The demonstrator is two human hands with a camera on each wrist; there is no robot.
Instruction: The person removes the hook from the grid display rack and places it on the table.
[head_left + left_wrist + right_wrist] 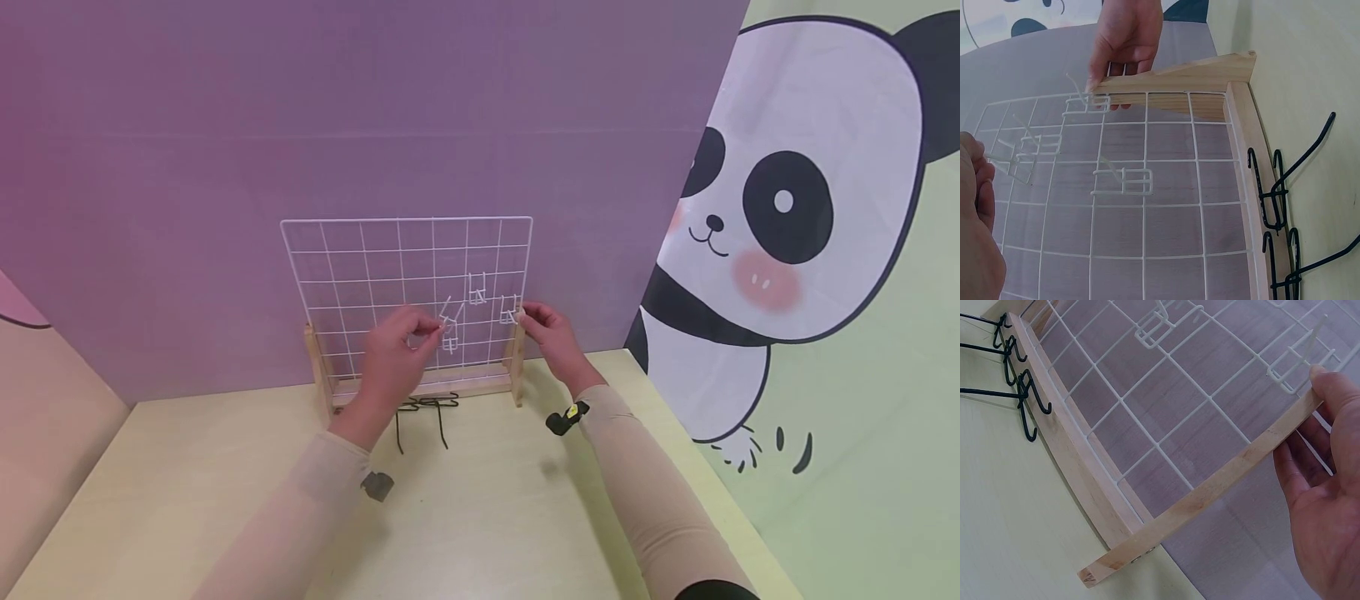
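Observation:
A white wire grid panel (408, 219) stands upright in a wooden stand (517, 367). My left hand (399, 350), in front of the grid, pinches a white wire hook (453, 315) between thumb and fingertips. White hooks (1124, 181) hang on the panel around it, one of them (508, 315) near the right edge. My right hand (555, 340) grips the stand's right upright (1210, 487), its thumb at the upper end and its fingers behind. In the left wrist view, my left hand (975, 206) shows at the left edge with the pinched hook beside other hooks.
Several black wire hooks (1019, 397) lean along the stand's wooden base bar (1079, 469), their long prongs reaching over the pale table (480, 517). Behind the table rises a purple wall (420, 100). A panda picture (795, 275) covers the wall on the right.

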